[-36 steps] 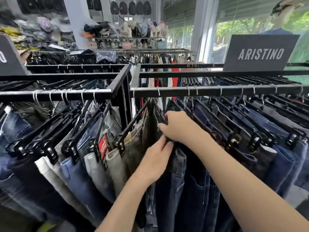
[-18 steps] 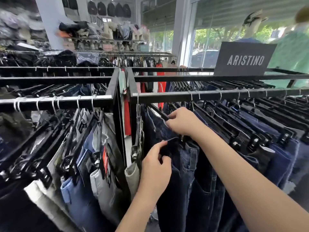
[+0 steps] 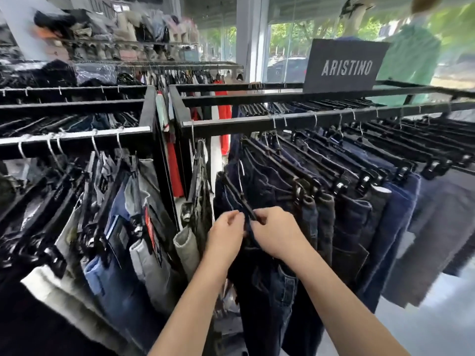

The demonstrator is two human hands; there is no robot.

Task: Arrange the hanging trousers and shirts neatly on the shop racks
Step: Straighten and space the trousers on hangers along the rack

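Left hand (image 3: 226, 233) and right hand (image 3: 279, 233) both pinching dark jeans (image 3: 259, 291) at hanger (image 3: 239, 196) clip, rack (image 3: 231, 127) above, sign (image 3: 344, 66) reads ARISTINO

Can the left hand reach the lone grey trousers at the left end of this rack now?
Probably yes: the grey trousers hang beside the left hand, nothing between, though it must first release the dark jeans it pinches.

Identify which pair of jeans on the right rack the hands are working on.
The leftmost dark-blue pair: the left hand and right hand pinch it at its hanger clip; the others hang untouched.
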